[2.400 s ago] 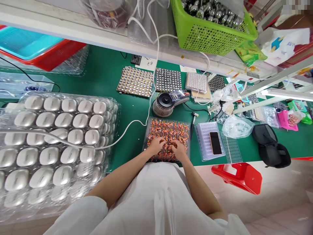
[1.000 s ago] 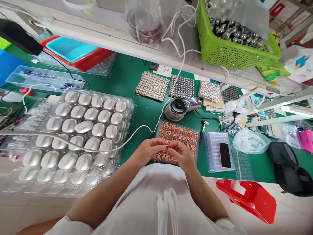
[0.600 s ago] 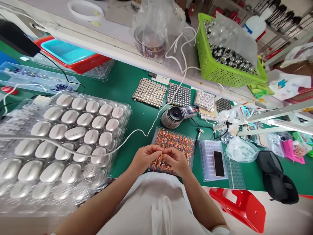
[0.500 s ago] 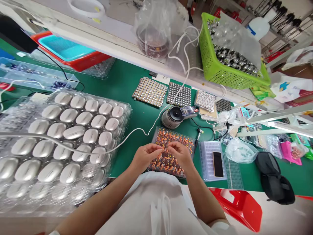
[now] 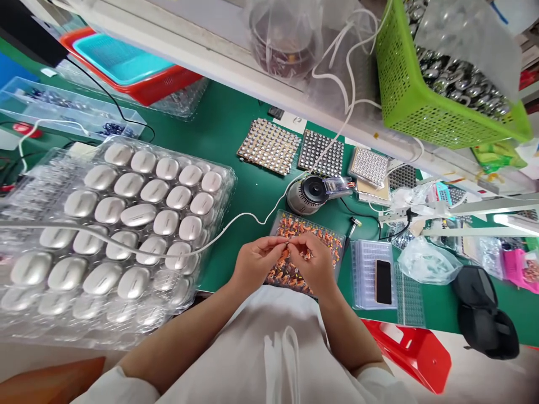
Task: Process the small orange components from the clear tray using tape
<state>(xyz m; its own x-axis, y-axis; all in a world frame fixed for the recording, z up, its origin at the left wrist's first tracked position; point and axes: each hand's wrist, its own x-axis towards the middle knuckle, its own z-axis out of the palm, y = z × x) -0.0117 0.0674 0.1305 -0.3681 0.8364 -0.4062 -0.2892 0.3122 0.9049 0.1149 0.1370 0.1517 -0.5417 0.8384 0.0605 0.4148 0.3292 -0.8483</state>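
Both hands meet at the fingertips above a clear tray filled with small orange and dark parts. My left hand is pinched, thumb against fingers, at the tray's left side. My right hand is pinched the same way, its tips close to those of the left. Something tiny and dark seems to sit between the fingertips, too small to name. Just beyond the tray stands a round grey device with a black top and a clear arm.
Plastic trays of silvery oval cases cover the left. Beyond lie magnet-like dotted blocks. Rightward are stacked clear trays with a phone and a black case. A green basket stands on the shelf above; a white cable crosses the table.
The view has shifted, with the shelf and basket appearing larger. My hands have drawn closer together, and their fingertips now meet over the tray.
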